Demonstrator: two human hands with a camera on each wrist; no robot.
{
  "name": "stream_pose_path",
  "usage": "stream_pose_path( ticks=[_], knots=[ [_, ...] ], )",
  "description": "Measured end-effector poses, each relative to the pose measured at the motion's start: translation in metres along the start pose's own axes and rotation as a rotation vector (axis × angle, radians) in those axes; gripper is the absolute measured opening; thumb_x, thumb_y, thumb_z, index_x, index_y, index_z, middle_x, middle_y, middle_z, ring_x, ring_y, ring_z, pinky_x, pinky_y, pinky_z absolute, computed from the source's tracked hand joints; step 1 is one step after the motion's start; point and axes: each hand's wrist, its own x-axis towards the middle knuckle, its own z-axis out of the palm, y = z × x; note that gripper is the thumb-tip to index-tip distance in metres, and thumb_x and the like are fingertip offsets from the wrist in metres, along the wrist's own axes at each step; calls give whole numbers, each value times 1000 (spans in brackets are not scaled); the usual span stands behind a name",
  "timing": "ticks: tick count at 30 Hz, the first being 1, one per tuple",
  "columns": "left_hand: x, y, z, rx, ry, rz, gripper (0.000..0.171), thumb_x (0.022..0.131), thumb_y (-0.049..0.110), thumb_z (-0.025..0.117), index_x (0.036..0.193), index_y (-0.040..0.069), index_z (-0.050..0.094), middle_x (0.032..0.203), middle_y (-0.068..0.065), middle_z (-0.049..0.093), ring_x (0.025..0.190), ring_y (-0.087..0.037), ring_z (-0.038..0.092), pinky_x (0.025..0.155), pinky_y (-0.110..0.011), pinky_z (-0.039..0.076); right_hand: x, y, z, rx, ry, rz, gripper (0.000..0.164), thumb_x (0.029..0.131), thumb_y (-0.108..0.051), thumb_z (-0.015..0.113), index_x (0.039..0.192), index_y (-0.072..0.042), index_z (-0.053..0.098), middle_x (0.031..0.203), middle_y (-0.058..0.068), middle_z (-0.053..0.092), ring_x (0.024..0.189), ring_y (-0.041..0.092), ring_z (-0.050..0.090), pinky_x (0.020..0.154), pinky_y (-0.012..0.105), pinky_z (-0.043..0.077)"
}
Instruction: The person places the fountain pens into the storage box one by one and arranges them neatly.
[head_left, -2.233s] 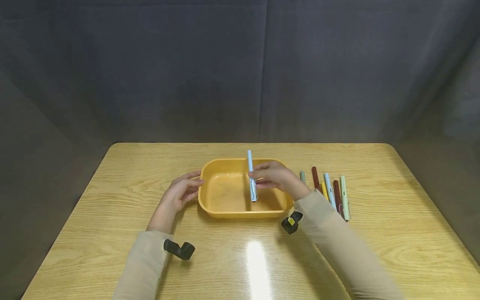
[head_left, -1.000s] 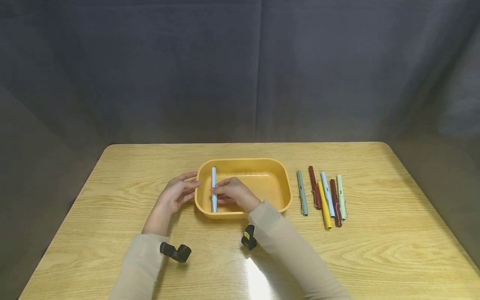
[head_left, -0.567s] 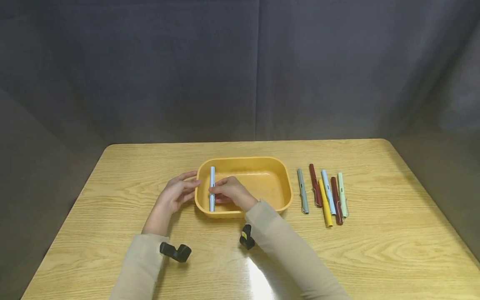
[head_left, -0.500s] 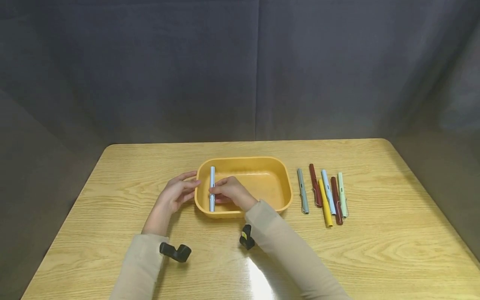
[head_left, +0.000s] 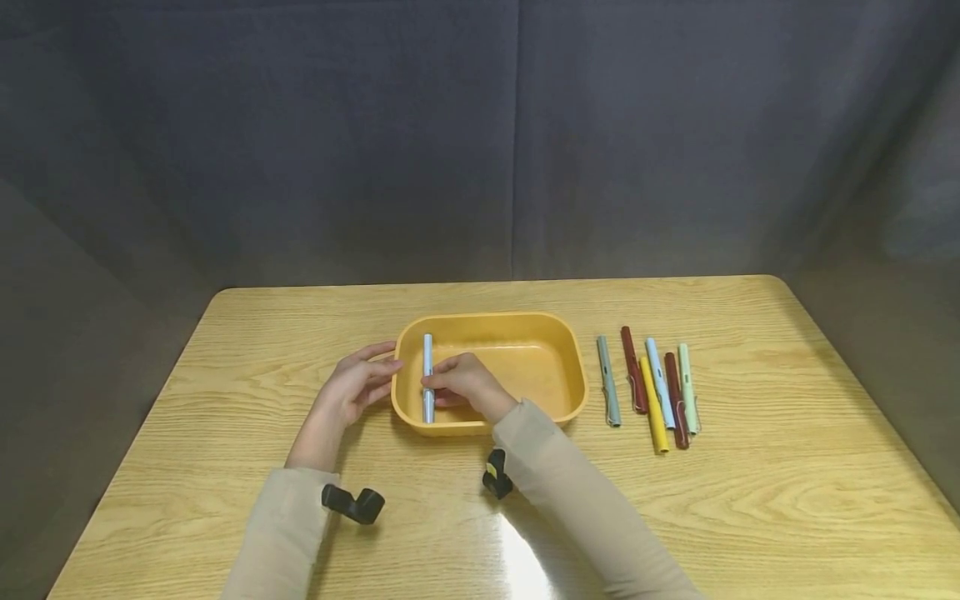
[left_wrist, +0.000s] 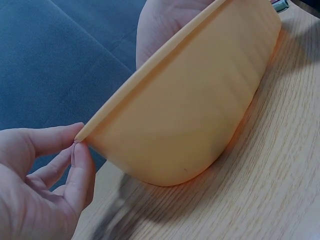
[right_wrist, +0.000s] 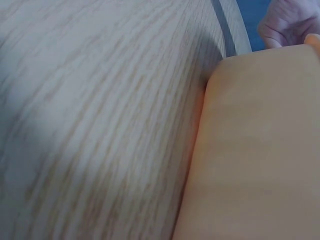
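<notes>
A yellow-orange plastic basin stands on the wooden table. My left hand pinches its left rim between thumb and fingers, and the left wrist view shows that pinch at the rim corner of the basin. Inside the basin, near its left end, a light blue capped pen lies lengthwise away from me. My right hand reaches in over the front wall and pinches this pen around its middle. In the right wrist view the basin wall hides the right hand's fingers.
Right of the basin several capped pens lie side by side: a grey-green pen, a dark red pen, a yellow pen, a light blue pen, another dark red pen and a pale green pen. A dark curtain hangs behind the table.
My right hand has carried the light blue pen leftward and down to the basin's left end, then stayed there almost still. My left hand keeps its hold on the rim.
</notes>
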Motion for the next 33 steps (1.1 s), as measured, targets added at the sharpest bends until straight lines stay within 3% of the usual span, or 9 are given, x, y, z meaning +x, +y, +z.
stream_pose_path(
  ticks=[15, 33],
  knots=[
    [-1, 0, -1, -16, 3, -3, 58, 92, 10, 61, 145, 8, 38, 138, -10, 47, 82, -1, 65, 76, -13, 55, -3, 1, -1, -31, 25, -25, 23, 87, -4, 67, 105, 8, 63, 71, 1, 60, 56, 5, 58, 53, 15, 53],
    [-1, 2, 1, -25, 1, -10, 58, 93, 8, 60, 146, 7, 36, 140, -11, 45, 78, 0, 65, 74, -13, 55, -3, 1, -1, -38, 43, -22, 22, 86, -4, 68, 104, 10, 65, 69, 1, 61, 52, 5, 56, 51, 14, 52]
  ],
)
